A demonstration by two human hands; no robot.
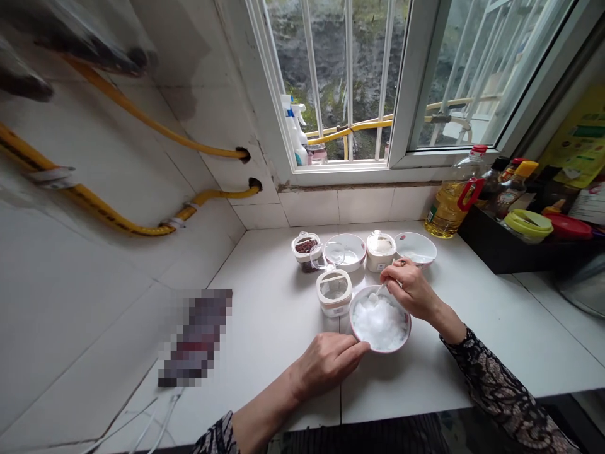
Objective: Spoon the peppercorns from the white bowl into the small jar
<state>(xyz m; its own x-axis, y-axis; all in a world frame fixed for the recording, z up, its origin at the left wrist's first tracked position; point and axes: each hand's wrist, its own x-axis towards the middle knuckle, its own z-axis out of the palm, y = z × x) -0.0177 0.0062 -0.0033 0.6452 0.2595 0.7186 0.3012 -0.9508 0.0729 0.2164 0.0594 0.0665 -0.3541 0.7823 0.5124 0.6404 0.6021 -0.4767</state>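
A person's right hand (410,290) pinches a small spoon (378,291) between thumb and fingers, its tip dipped into a heap of white granules (379,323) (salt or sugar, impossible to tell) in a pink-rimmed bowl (380,350). The left hand (326,364) is curled, fingers against the bowl's rim, steadying it. Just behind, on the white counter (283,315), stand a lidded canister (333,293) and a shallow white bowl (345,252) — both within easy reach.
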